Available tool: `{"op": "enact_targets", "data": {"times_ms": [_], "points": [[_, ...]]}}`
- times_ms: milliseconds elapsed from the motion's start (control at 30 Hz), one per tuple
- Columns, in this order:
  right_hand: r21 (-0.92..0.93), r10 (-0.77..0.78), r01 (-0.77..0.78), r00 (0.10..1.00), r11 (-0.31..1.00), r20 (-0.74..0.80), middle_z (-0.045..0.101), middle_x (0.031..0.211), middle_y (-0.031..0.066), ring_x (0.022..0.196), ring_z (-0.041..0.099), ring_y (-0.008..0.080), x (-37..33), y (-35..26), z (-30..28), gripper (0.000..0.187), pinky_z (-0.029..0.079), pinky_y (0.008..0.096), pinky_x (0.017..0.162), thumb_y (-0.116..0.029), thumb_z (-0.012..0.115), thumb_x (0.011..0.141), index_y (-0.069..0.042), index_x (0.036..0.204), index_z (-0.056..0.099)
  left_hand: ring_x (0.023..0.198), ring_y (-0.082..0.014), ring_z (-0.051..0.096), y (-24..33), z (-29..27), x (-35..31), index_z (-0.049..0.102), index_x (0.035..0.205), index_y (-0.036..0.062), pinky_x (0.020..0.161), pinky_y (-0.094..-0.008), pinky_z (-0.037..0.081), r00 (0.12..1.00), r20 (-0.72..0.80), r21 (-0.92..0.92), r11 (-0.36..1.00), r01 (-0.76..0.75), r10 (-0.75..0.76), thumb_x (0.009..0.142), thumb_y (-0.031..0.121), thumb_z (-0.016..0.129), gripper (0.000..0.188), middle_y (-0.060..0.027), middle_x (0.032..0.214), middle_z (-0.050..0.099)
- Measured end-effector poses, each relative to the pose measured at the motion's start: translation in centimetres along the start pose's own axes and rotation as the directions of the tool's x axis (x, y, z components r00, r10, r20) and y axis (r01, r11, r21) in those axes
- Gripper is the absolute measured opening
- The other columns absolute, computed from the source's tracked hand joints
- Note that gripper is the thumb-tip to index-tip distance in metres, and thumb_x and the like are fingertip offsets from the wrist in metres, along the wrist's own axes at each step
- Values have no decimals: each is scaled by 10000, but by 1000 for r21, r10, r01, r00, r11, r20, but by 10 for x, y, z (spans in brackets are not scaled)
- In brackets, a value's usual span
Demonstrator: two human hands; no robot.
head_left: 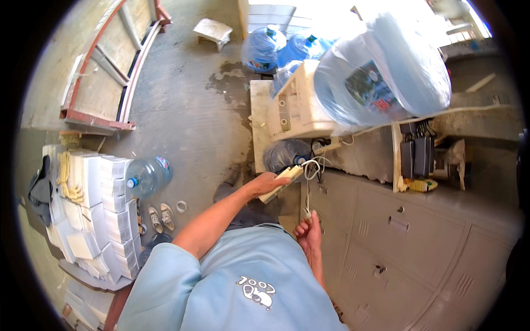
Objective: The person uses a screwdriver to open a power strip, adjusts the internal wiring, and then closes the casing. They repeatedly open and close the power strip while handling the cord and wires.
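My left hand (263, 183) is closed around a cream power strip (293, 173), held tilted in front of me. White cables loop out from its far end, and one cord (307, 194) hangs toward my right hand (310, 229). Its fingers pinch the lower part of that cord, where a small white piece, possibly a plug, shows at the fingertips. Just beyond the strip a clear water jug (284, 154) lies beside the cream water dispenser (295, 102). A large plastic-wrapped water jug (359, 83) sits on top of the dispenser.
Grey metal lockers (408, 237) stand at my right, with black adapters (419, 157) on a shelf above. Stacked white boxes (118, 204), a water jug (149, 176) and shoes (161, 217) are at the left. Farther off are blue jugs (264, 49) and a low stool (213, 31).
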State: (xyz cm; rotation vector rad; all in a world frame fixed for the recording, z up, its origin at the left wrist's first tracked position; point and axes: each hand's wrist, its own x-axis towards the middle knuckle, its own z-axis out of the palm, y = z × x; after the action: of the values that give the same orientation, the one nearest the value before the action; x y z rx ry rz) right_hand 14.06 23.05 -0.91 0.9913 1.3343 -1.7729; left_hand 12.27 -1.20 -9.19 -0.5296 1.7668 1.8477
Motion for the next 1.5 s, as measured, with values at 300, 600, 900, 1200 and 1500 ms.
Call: {"op": "enact_targets", "data": {"times_ms": [300, 600, 900, 1200, 1500], "points": [[-182, 5, 3, 999, 983, 47, 322, 594, -53, 487, 343, 96, 0, -47, 53, 487, 285, 272, 455, -515, 573, 929, -42, 829, 514, 735, -151, 620, 18, 7, -21, 618, 1170, 24, 609, -299, 528, 961, 219, -519, 814, 260, -167, 968, 590, 408, 637, -79, 929, 642], [-187, 34, -21, 997, 982, 69, 328, 590, -41, 483, 346, 105, 11, -32, 63, 473, 290, 279, 443, -493, 552, 950, -34, 843, 502, 894, -157, 585, 5, 20, -22, 619, 1201, -5, 765, -305, 483, 969, 198, -382, 898, 217, -149, 966, 602, 397, 689, -111, 1056, 640], [-164, 79, -74, 997, 984, 25, 336, 575, -45, 473, 358, 106, 15, -27, 62, 469, 292, 282, 430, -507, 535, 950, -56, 826, 496, 951, -197, 573, -1, 27, -22, 608, 1170, -65, 848, -327, 448, 996, 76, -145, 988, 47, -37, 983, 575, 352, 714, -153, 1089, 636], [-137, 89, -82, 995, 987, 48, 346, 572, -48, 463, 357, 102, 18, -24, 63, 458, 293, 276, 425, -498, 533, 952, -63, 816, 499, 954, -196, 570, 4, 24, -26, 614, 1143, -79, 861, -330, 446, 996, 82, -95, 994, 54, -46, 991, 573, 327, 729, -160, 1070, 639], [-214, 16, -16, 1000, 977, 0, 345, 569, -41, 460, 350, 103, 20, -25, 70, 469, 280, 283, 415, -490, 502, 969, -54, 797, 485, 969, -291, 601, 11, 31, -26, 601, 1110, -60, 874, -381, 425, 996, 77, -50, 998, -50, 53, 1003, 525, 282, 675, -219, 1060, 656]]}}
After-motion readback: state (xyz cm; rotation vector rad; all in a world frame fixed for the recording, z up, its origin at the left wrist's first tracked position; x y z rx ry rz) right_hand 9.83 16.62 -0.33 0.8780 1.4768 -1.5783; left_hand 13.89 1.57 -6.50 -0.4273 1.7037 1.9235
